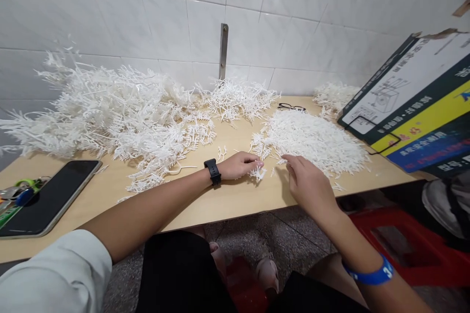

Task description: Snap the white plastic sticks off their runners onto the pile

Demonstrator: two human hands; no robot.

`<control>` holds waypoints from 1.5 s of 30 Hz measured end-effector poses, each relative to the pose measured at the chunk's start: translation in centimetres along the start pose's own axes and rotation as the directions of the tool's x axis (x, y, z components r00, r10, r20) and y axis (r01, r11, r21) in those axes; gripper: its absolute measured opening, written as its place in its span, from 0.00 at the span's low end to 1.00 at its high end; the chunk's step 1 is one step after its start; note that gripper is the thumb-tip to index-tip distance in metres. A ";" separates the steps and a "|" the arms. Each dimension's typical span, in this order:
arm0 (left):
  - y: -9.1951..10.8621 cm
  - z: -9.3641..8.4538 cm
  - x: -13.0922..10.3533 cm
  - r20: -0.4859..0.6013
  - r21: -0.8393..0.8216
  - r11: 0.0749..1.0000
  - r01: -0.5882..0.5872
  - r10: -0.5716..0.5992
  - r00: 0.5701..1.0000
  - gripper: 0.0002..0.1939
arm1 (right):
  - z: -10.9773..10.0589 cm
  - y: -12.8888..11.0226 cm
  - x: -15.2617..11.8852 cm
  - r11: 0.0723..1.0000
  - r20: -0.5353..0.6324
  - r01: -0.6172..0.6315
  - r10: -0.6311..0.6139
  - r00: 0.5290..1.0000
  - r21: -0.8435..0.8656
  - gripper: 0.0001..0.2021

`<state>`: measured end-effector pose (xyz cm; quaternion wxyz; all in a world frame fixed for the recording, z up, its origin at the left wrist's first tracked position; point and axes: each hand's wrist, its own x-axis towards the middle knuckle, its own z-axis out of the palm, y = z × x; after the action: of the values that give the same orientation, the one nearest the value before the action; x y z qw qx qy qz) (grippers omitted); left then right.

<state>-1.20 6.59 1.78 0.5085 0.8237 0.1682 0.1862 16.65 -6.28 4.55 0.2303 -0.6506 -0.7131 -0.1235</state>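
My left hand (240, 165), with a black watch on its wrist, is closed on a small white branched plastic piece (258, 172) just above the table. To its right, a short gap away, my right hand (306, 178) has its fingers curled together at the near edge of a pile of small loose white pieces (312, 137). Whatever lies between those fingertips is too small or hidden to make out. A large tangled heap of white branched plastic pieces (121, 107) spreads across the table's left side. A few loose bits (222, 152) lie between heap and pile.
A smartphone (55, 200) and keys (18, 193) lie at the left of the wooden table (205, 205). Eyeglasses (292, 106) rest behind the pile. A printed cardboard box (414, 102) stands at right. A red stool (400, 239) is below; a tiled wall (165, 14) closes the back.
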 end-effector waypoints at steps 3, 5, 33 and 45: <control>-0.1 -0.1 0.0 -0.047 -0.016 1.000 -0.004 0.003 0.999 0.20 | 1.0 1.4 0.6 0.987 0.071 -0.162 0.161 0.984 0.012 0.14; -0.2 0.0 0.1 -0.049 -0.022 0.999 -0.029 0.028 0.998 0.18 | 1.5 0.7 0.6 0.962 0.164 -0.218 0.191 0.968 0.166 0.15; -0.5 0.0 0.2 -0.228 0.019 0.999 0.037 -0.032 0.973 0.19 | 1.3 -1.7 1.2 0.986 -0.011 -0.060 0.063 0.998 0.155 0.14; -0.2 0.0 -0.1 -0.172 0.009 0.997 0.083 -0.080 0.982 0.20 | 4.6 -3.7 0.5 0.991 -0.001 0.065 -0.065 0.998 0.113 0.12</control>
<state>-1.30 6.64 1.59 0.4927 0.8010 0.2465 0.2343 12.22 -4.10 1.26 0.2616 -0.6132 -0.7400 -0.0894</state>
